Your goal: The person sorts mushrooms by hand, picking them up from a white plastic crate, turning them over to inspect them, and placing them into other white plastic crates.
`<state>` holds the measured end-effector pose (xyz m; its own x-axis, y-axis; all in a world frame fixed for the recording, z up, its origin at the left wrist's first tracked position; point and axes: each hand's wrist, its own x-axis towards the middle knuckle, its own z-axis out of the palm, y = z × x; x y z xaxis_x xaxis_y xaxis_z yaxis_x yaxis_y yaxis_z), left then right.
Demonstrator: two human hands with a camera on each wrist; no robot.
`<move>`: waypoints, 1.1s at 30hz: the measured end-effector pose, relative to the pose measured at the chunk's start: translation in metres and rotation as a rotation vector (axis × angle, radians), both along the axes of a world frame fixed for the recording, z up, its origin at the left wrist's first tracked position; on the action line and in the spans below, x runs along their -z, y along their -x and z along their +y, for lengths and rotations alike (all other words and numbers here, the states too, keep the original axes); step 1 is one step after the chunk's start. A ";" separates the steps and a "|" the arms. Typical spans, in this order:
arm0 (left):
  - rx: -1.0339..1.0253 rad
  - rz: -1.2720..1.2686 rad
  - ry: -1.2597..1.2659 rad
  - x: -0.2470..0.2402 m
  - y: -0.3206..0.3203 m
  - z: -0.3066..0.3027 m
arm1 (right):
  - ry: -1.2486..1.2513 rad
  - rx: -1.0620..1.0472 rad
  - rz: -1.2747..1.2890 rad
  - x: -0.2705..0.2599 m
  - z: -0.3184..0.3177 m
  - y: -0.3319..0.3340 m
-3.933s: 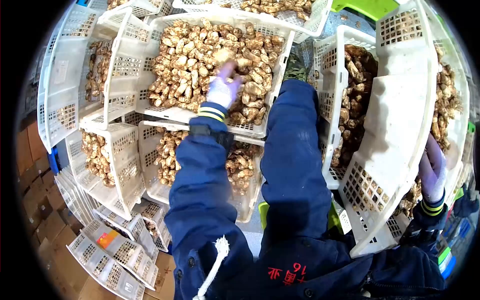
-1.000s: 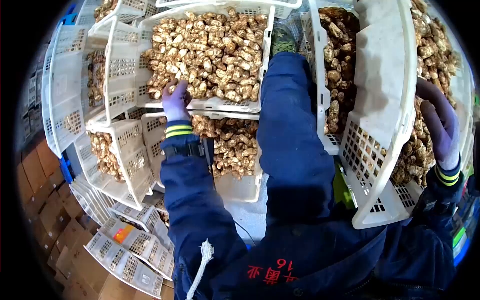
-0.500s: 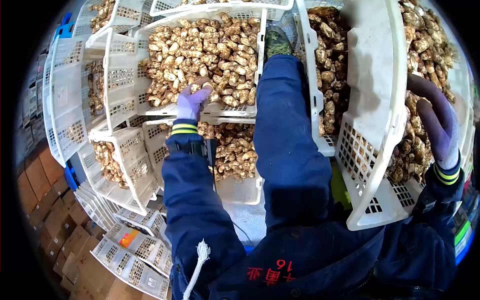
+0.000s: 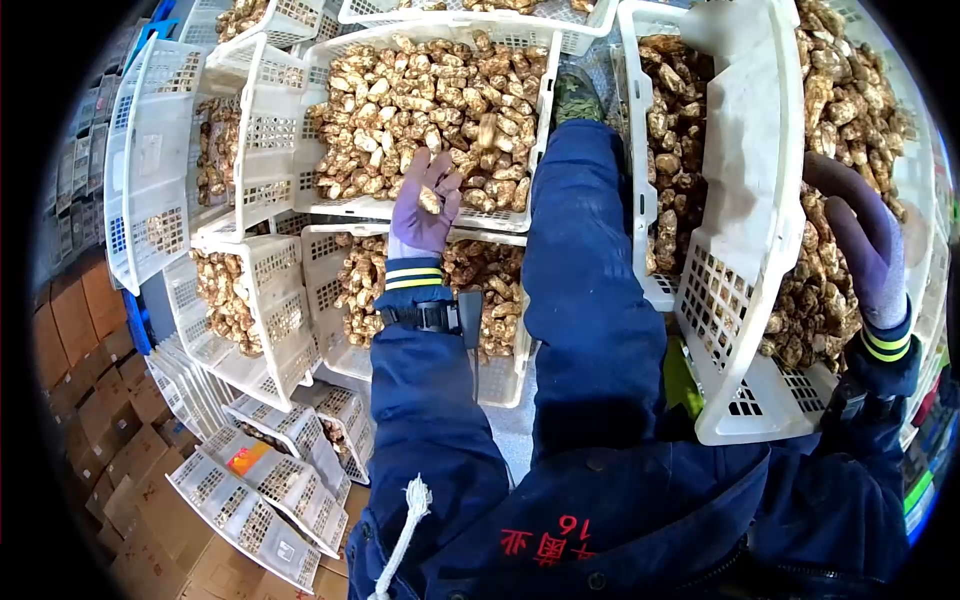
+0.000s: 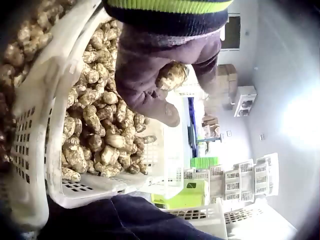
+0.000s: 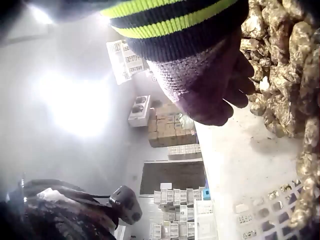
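My gloved left hand (image 4: 424, 205) is at the near rim of a white crate (image 4: 350, 208) heaped with mushrooms (image 4: 420, 110). Its palm faces up, and its bent fingers hold one stubby brown and cream mushroom (image 4: 429, 201). The same mushroom (image 5: 172, 75) shows between finger and thumb in the left wrist view. My gloved right hand (image 4: 868, 240) hovers over mushrooms (image 4: 815, 300) in the right-hand crate, beside its tall white wall (image 4: 755, 150). Its fingers are loosely bent, and nothing shows between them. In the right wrist view the hand (image 6: 212, 95) is close to the mushrooms (image 6: 285, 85).
A crate of darker mushrooms (image 4: 672, 150) stands between my leg (image 4: 590, 290) and the right-hand crate. More part-filled crates (image 4: 240, 310) stand at the left, with stacked cardboard boxes (image 4: 130, 470) beyond. Another crate (image 4: 500, 370) sits below my left forearm.
My left hand has come back from the middle of the pile to the near rim, then turned palm up with a mushroom. My right hand has moved farther forward in its crate.
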<state>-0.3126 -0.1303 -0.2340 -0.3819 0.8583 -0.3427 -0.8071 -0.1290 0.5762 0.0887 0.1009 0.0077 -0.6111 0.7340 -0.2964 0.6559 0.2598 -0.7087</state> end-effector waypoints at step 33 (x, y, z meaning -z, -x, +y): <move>0.816 1.800 1.010 0.072 -0.043 0.202 | 0.082 0.064 -0.122 -0.001 -0.004 0.017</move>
